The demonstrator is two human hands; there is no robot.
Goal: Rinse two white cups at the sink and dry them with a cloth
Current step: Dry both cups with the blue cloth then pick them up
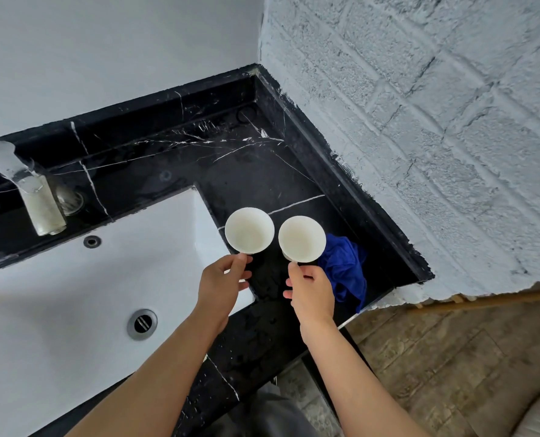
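Observation:
Two white cups stand side by side over the black marble counter, mouths up and empty. My left hand [223, 280] pinches the handle of the left cup [249, 230] at the sink's right corner. My right hand [312, 290] pinches the handle of the right cup [301, 237]. Both handles are mostly hidden by my fingers. A crumpled blue cloth [346, 268] lies on the counter just right of the right cup, partly behind my right hand. I cannot tell whether the cups rest on the counter or are lifted off it.
The white sink basin [73, 294] with its drain [141, 323] lies to the left, the chrome tap [32, 197] behind it, no water running. The black counter [230, 171] ends at a white brick wall [435, 137] on the right. Brown floor shows below right.

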